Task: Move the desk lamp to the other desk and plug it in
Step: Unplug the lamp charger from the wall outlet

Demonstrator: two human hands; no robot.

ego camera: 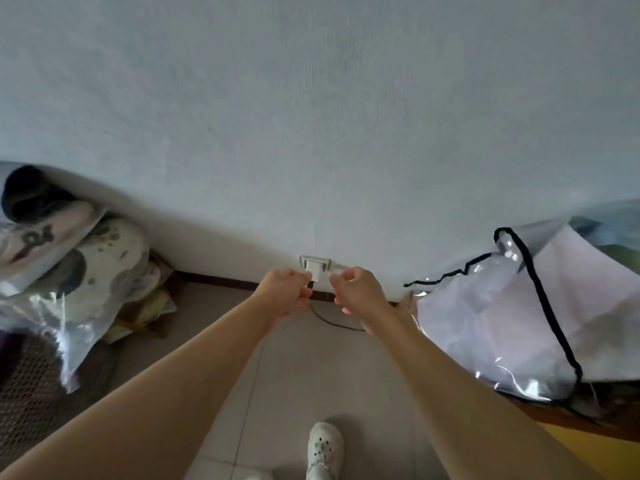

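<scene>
white wall (311,116), outlet (315,263); left hand (285,292) pinching plug (314,268).

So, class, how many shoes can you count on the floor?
1 clearly: a white clog at the bottom centre, on the tiles. Another may lie cut off at the bottom edge to its left.

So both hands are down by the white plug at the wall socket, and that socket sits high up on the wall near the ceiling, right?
Not quite. Both hands, left hand and right hand, are by the white plug, but the head view shows the wall socket low on the wall, just above the dark skirting.
</scene>
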